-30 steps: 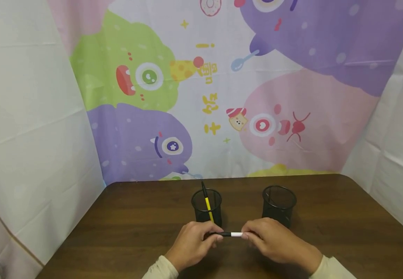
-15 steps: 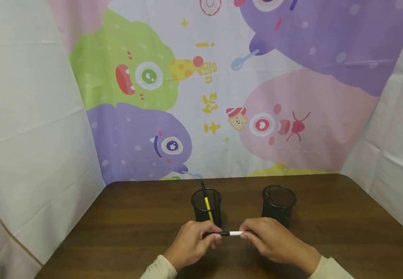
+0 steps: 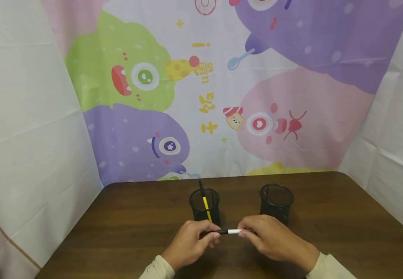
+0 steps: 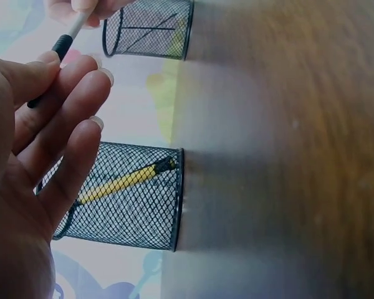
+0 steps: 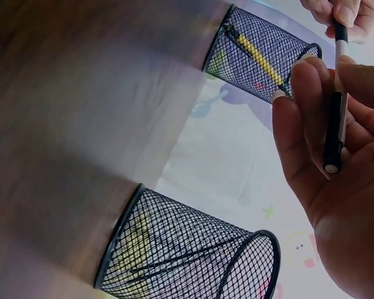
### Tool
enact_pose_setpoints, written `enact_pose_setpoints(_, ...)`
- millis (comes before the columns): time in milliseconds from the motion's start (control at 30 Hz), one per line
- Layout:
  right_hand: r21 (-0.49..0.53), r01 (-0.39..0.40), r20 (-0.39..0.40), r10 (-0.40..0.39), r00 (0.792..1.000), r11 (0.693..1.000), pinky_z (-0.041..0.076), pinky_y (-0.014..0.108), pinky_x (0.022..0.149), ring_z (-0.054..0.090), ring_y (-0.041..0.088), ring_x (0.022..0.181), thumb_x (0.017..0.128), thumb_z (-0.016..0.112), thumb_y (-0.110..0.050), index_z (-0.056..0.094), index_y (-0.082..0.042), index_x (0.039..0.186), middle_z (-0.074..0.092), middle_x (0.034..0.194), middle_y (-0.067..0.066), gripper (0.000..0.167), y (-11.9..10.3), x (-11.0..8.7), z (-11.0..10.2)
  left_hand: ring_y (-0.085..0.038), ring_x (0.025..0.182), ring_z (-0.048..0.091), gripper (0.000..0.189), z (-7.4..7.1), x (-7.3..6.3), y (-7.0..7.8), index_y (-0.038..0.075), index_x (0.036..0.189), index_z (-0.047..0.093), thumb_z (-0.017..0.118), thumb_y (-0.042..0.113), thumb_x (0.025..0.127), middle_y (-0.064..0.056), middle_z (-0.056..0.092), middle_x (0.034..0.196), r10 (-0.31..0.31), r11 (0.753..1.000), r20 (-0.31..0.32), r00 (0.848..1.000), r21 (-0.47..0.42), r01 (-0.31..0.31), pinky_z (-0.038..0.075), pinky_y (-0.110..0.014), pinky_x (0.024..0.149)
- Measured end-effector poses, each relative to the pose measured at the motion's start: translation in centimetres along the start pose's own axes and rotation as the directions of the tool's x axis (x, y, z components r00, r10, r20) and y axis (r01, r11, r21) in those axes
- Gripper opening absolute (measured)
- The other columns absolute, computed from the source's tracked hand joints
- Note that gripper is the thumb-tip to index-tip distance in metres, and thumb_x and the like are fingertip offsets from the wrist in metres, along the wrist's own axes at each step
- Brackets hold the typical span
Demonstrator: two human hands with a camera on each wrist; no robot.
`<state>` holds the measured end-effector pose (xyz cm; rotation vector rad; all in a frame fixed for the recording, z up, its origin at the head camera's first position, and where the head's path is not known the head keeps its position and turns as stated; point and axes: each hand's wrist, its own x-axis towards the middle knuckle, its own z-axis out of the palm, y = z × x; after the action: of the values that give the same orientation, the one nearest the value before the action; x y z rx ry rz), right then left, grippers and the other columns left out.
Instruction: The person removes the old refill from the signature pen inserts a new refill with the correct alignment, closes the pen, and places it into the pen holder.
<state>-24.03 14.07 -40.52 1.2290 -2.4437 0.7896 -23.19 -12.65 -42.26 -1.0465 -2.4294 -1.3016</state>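
- Black-and-white pen (image 3: pixel 234 231): held up level, left hand (image 3: pixel 190 242) pinching its black part, right hand (image 3: pixel 276 238) its white.
- Yellow-and-black pen (image 3: pixel 205 203) already leans in the left mesh cup (image 3: pixel 196 215).
- Handling looks unfinished: the pinched pen is outside both that and the right mesh cup (image 3: pixel 274 211).

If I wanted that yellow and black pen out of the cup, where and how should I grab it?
Probably pinch its black upper end, coming from above. The yellow and black pen leans inside the mesh cup; that end sticks out of the open top, while the lower part is enclosed by mesh.
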Motion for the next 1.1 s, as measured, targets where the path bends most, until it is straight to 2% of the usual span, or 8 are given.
enact_pose_setpoints(233,0.014,-0.014,0.010,0.014,1.000,1.000,0.045,0.021,0.061,0.049,-0.003,0.068,0.099,0.066,-0.027,0.068,-0.020,0.097,0.055,0.081,-0.022,0.007,-0.07,0.14,-0.08,0.001,0.066,0.065,0.015,-0.09,0.04,0.09,0.010,0.103,0.074,0.066,0.022,0.098,0.010,0.071,0.079,-0.034,0.999,0.019,0.999,0.002,0.034,0.054,-0.018,0.061)
enact_pose_setpoints(367,-0.006,0.003,-0.018,-0.003,1.000,1.000,0.046,0.021,0.062,0.049,-0.003,0.069,0.096,0.070,-0.023,0.067,-0.022,0.096,0.055,0.082,-0.022,0.003,0.02,0.14,-0.06,0.000,0.066,0.066,0.016,-0.08,0.18,0.05,0.010,0.104,0.073,0.064,0.022,0.099,0.009,0.070,0.079,-0.043,0.999,0.033,0.999,-0.014,0.043,0.055,-0.019,0.062)
enact_pose_setpoints(467,-0.010,0.009,-0.033,-0.009,0.999,1.000,0.047,0.022,0.062,0.050,-0.003,0.069,0.094,0.072,-0.019,0.066,-0.024,0.096,0.056,0.082,-0.022,0.008,0.04,0.15,-0.07,0.000,0.066,0.066,0.017,-0.08,0.26,0.00,0.010,0.103,0.073,0.063,0.023,0.100,0.010,0.070,0.078,-0.037,0.999,0.037,0.999,-0.018,0.038,0.055,-0.019,0.062)
enact_pose_setpoints(867,0.002,0.006,-0.021,-0.006,1.000,1.000,0.047,0.023,0.064,0.051,-0.002,0.071,0.098,0.068,-0.027,0.067,-0.021,0.095,0.057,0.084,-0.022,0.006,-0.14,0.26,-0.10,0.004,0.065,0.064,0.018,-0.18,0.08,-0.04,0.013,0.103,0.074,0.063,0.027,0.100,0.013,0.069,0.076,-0.023,0.999,0.015,1.000,0.023,0.023,0.054,-0.017,0.060)
enact_pose_setpoints(1100,0.023,0.018,-0.031,-0.017,0.999,1.000,0.048,0.023,0.063,0.052,-0.003,0.072,0.097,0.069,-0.025,0.068,-0.022,0.098,0.059,0.085,-0.022,0.003,-0.02,0.11,0.12,0.002,0.065,0.065,0.019,-0.27,-0.21,-0.11,0.015,0.102,0.074,0.063,0.031,0.100,0.014,0.069,0.075,-0.059,0.998,0.017,0.998,0.010,0.058,0.054,-0.019,0.059)
